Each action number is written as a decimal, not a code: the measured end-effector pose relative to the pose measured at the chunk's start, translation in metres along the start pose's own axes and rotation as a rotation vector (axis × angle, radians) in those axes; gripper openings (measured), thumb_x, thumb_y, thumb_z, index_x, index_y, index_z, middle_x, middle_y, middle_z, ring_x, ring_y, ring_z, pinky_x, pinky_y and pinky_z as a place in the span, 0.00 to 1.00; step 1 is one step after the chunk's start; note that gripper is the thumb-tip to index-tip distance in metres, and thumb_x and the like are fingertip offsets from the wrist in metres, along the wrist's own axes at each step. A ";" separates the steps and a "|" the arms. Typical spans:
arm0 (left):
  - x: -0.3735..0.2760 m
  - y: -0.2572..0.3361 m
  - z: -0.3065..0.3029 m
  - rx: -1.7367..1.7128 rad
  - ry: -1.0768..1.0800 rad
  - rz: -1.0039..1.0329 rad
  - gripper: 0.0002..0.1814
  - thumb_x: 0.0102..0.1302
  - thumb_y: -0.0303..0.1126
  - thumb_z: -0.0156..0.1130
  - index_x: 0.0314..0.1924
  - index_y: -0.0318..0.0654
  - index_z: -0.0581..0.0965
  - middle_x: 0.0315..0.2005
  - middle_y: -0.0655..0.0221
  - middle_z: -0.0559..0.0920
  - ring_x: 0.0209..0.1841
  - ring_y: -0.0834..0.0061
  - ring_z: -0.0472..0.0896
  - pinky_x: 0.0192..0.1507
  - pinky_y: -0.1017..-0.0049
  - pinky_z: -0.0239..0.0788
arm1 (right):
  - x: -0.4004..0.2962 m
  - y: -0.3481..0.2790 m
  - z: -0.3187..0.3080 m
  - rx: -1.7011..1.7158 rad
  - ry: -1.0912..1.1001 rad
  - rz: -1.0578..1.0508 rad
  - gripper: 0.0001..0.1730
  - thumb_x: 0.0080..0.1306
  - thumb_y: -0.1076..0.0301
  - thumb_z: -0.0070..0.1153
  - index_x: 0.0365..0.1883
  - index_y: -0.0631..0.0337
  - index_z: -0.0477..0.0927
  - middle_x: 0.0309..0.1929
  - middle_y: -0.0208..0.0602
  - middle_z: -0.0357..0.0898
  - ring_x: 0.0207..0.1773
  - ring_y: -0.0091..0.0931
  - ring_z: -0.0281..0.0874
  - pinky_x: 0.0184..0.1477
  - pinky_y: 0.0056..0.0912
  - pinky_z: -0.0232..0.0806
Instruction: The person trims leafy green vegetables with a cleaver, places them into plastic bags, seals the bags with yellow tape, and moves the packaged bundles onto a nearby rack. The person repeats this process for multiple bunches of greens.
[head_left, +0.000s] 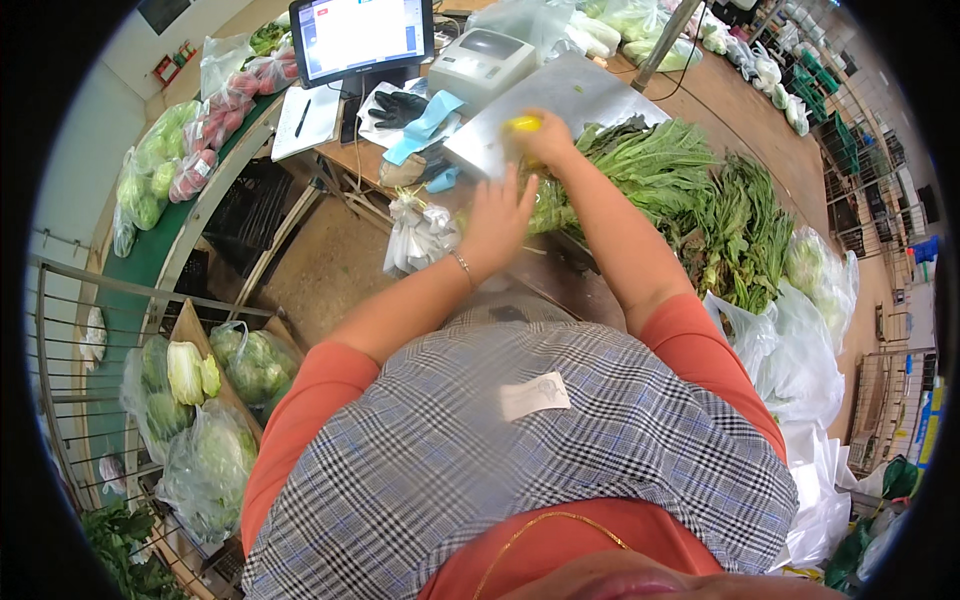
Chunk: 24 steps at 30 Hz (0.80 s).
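Note:
My right hand (549, 141) is closed around a small yellow object (523, 123), blurred, above a flat metal weighing plate (574, 94). Just below it, my left hand (499, 217) reaches up with its fingers spread, and I see nothing in it. Beside the left fingertips are greens in clear plastic (550, 206), partly behind my right wrist. A heap of loose leafy greens (660, 161) lies right of the plate, with darker, wilted leaves (742, 225) farther right. A bunch of white plastic bags (421, 234) hangs at the table edge, left of my left hand.
Behind the plate stand a label printer (481, 67) and a monitor (364, 37). Near them lie a notepad with a pen (306, 124) and a black glove (397, 110). Bagged vegetables line a green conveyor (161, 240) at left. A wire cart (97, 277) holds bagged cabbages (214, 457).

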<state>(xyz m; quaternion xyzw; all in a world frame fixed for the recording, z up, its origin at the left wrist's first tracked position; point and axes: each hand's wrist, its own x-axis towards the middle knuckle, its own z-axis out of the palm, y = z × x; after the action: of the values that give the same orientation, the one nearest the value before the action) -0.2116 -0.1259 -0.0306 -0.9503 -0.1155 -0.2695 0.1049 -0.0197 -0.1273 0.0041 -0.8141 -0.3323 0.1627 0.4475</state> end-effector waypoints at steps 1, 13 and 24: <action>-0.003 -0.004 -0.001 0.029 0.113 -0.006 0.57 0.43 0.42 0.76 0.72 0.39 0.57 0.56 0.52 0.70 0.48 0.62 0.71 0.49 0.61 0.63 | 0.003 0.006 0.002 0.035 0.010 -0.018 0.38 0.52 0.58 0.70 0.62 0.59 0.75 0.51 0.48 0.81 0.50 0.33 0.81 0.53 0.33 0.73; 0.013 -0.040 0.005 -0.157 -0.382 -0.112 0.53 0.41 0.43 0.77 0.65 0.29 0.63 0.40 0.58 0.78 0.42 0.61 0.80 0.43 0.66 0.73 | -0.107 -0.065 -0.030 0.045 0.211 -0.358 0.31 0.54 0.57 0.70 0.55 0.57 0.76 0.44 0.47 0.83 0.47 0.37 0.83 0.49 0.35 0.73; 0.062 -0.059 -0.051 -0.322 -0.867 -0.002 0.44 0.43 0.54 0.73 0.53 0.29 0.69 0.41 0.47 0.83 0.45 0.52 0.83 0.47 0.61 0.75 | -0.218 0.101 0.021 0.591 -0.095 0.181 0.23 0.69 0.66 0.54 0.61 0.59 0.66 0.56 0.40 0.71 0.56 0.30 0.71 0.58 0.31 0.65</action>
<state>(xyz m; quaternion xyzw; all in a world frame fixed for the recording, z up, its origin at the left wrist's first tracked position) -0.2009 -0.0730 0.0530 -0.9794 -0.1064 0.1380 -0.1024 -0.1495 -0.3026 -0.0990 -0.6666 -0.2170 0.3292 0.6325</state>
